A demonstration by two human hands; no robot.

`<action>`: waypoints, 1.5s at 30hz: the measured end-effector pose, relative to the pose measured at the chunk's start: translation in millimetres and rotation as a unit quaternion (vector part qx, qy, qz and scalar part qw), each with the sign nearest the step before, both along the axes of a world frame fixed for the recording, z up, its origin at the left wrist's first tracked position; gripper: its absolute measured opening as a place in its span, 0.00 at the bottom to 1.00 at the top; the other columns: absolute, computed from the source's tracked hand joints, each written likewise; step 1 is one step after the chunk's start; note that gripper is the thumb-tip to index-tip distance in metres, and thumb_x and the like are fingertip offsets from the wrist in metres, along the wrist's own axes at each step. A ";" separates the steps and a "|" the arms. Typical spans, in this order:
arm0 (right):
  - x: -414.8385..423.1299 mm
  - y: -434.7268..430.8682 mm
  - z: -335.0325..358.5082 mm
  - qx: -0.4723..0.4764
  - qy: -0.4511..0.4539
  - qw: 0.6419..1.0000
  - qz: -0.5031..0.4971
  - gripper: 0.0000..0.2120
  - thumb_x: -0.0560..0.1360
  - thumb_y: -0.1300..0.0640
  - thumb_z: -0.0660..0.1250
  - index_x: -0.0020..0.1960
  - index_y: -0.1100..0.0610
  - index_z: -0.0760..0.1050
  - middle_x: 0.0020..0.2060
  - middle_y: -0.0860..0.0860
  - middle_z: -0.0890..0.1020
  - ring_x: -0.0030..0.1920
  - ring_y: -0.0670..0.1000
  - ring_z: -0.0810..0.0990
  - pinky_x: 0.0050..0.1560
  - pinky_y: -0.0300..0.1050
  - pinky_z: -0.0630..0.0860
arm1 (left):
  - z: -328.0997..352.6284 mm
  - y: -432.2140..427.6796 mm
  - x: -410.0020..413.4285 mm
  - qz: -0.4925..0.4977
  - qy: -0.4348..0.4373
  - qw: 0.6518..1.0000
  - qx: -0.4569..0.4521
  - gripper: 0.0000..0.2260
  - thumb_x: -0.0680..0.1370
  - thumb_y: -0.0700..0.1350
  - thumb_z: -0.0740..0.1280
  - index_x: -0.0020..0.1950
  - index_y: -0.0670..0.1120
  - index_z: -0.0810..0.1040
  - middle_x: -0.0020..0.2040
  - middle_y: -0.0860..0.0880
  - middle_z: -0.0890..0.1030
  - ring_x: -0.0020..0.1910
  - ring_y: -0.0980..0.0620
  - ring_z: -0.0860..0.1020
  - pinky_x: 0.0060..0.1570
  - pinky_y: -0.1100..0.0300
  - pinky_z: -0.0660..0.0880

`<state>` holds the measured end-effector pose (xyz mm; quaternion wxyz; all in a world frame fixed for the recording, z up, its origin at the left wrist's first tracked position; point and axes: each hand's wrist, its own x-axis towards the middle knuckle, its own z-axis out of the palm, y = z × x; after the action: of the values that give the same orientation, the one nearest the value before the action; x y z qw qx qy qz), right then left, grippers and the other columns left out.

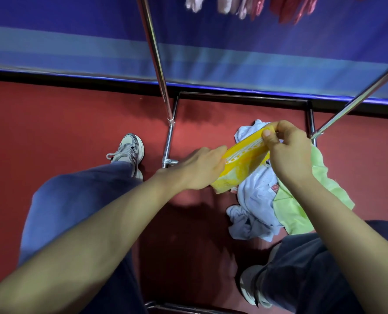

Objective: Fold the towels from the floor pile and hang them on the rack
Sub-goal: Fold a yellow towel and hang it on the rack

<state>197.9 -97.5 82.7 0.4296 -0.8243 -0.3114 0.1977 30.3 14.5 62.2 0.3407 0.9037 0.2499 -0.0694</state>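
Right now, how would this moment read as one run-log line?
step: folding | yellow towel: stretched between hands | left hand: holds near end | right hand: pinches far end | floor pile: white, green towels

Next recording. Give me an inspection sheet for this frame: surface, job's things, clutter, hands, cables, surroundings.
Surface: red floor, with the rack's black metal base frame standing on it.
Job's things: yellow patterned cloth towel stretched in the air between both hands; crumpled pale blue-white towel and light green towel piled on the floor beneath; shiny metal rack pole; pink and red cloths hanging at the top edge.
Clutter: nothing seen.
Hands: left hand grips the yellow towel's lower end; right hand pinches its upper end.
Cables: nothing seen.
Surroundings: blue striped wall behind; the person's grey-white sneaker and blue trousers.
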 end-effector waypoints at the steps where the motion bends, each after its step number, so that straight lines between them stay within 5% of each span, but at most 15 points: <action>1: -3.0 0.6 -0.3 -0.003 -0.012 1.000 0.008 0.07 0.80 0.60 0.64 0.46 0.63 0.76 0.37 0.58 0.79 0.38 0.53 0.74 0.42 0.49 0.70 | -1.7 -2.0 -2.9 0.009 0.004 1.000 -0.008 0.09 0.84 0.45 0.57 0.45 0.46 0.62 0.35 0.44 0.72 0.36 0.36 0.72 0.36 0.51 0.64; 5: -18.3 -5.1 -4.3 -0.023 -0.019 0.998 0.056 0.07 0.79 0.62 0.64 0.42 0.59 0.74 0.31 0.50 0.74 0.33 0.49 0.71 0.35 0.41 0.65 | 1.7 -14.4 -21.9 0.004 0.062 0.998 -0.001 0.11 0.85 0.54 0.56 0.50 0.48 0.65 0.43 0.42 0.76 0.45 0.39 0.77 0.40 0.55 0.63; 8: -25.1 -15.3 4.4 -0.029 -0.047 0.994 0.089 0.07 0.79 0.62 0.66 0.42 0.62 0.72 0.30 0.51 0.73 0.32 0.50 0.70 0.36 0.46 0.62 | 17.7 -11.0 -35.8 -0.003 0.093 0.995 0.031 0.13 0.83 0.60 0.56 0.53 0.50 0.65 0.44 0.41 0.76 0.48 0.37 0.77 0.42 0.52 0.67; 13: -32.5 -32.6 57.6 0.010 -0.084 0.995 0.046 0.09 0.78 0.63 0.67 0.40 0.57 0.71 0.29 0.49 0.73 0.32 0.50 0.70 0.37 0.45 0.58 | 90.0 -0.8 -42.5 -0.004 0.014 0.988 0.156 0.13 0.83 0.58 0.59 0.56 0.48 0.69 0.42 0.40 0.78 0.48 0.35 0.78 0.45 0.46 0.71; 20: -32.9 -49.4 162.5 0.065 -0.183 0.981 0.023 0.04 0.79 0.58 0.65 0.45 0.55 0.74 0.36 0.53 0.79 0.45 0.60 0.79 0.39 0.46 0.60 | 220.7 -3.1 -40.6 -0.055 -0.050 0.964 0.256 0.15 0.78 0.60 0.68 0.52 0.49 0.78 0.47 0.43 0.82 0.52 0.40 0.79 0.45 0.51 0.70; 25: -35.0 -62.9 264.5 0.137 -0.260 0.955 -0.041 0.04 0.78 0.57 0.64 0.46 0.57 0.76 0.46 0.59 0.83 0.50 0.62 0.78 0.43 0.46 0.63 | 338.3 -17.9 -30.5 -0.105 -0.072 0.882 0.454 0.17 0.81 0.60 0.63 0.55 0.46 0.76 0.53 0.41 0.82 0.54 0.38 0.79 0.40 0.54 0.62; 30: -49.2 -79.6 343.6 0.295 -0.309 0.896 -0.122 0.08 0.80 0.55 0.60 0.53 0.58 0.74 0.45 0.54 0.81 0.45 0.55 0.76 0.44 0.48 0.65 | 420.2 -40.7 -35.0 0.054 -0.221 0.785 0.576 0.14 0.83 0.57 0.60 0.56 0.46 0.73 0.52 0.41 0.81 0.53 0.35 0.78 0.38 0.50 0.62; 34: -51.3 -75.9 316.8 -0.005 -0.284 0.959 -0.018 0.07 0.77 0.57 0.62 0.50 0.55 0.78 0.49 0.61 0.82 0.51 0.63 0.79 0.43 0.48 0.71 | 386.9 -53.0 -49.1 -0.095 0.021 0.848 0.521 0.14 0.82 0.56 0.62 0.58 0.47 0.76 0.53 0.41 0.81 0.55 0.38 0.79 0.41 0.52 0.68; 36: -55.4 -74.7 310.6 0.018 -0.265 0.963 -0.037 0.09 0.76 0.57 0.62 0.52 0.56 0.79 0.50 0.61 0.83 0.52 0.63 0.80 0.44 0.48 0.72 | 375.8 -53.6 -55.1 -0.105 0.053 0.848 0.518 0.14 0.83 0.56 0.61 0.59 0.47 0.76 0.53 0.41 0.81 0.55 0.38 0.79 0.42 0.52 0.68; 40: -64.3 -86.7 321.0 0.230 -0.283 0.929 -0.065 0.05 0.78 0.59 0.63 0.50 0.58 0.77 0.42 0.53 0.81 0.45 0.56 0.77 0.42 0.44 0.63 | 398.5 -51.3 -70.6 -0.003 -0.145 0.822 0.551 0.12 0.82 0.55 0.63 0.53 0.47 0.74 0.51 0.40 0.81 0.52 0.35 0.78 0.39 0.51 0.65; 45: -64.4 -82.5 305.0 0.070 -0.292 0.954 -0.014 0.03 0.76 0.57 0.65 0.46 0.54 0.78 0.42 0.57 0.83 0.49 0.62 0.80 0.44 0.50 0.74 | 374.0 -55.6 -74.4 -0.098 -0.014 0.871 0.481 0.08 0.81 0.54 0.66 0.51 0.50 0.76 0.52 0.43 0.82 0.54 0.39 0.79 0.41 0.55 0.66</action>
<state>133.5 -180.0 387.7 0.3794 -0.8180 -0.4249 -0.0804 -44.2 -41.1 436.3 -0.1407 0.9767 0.1574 0.0391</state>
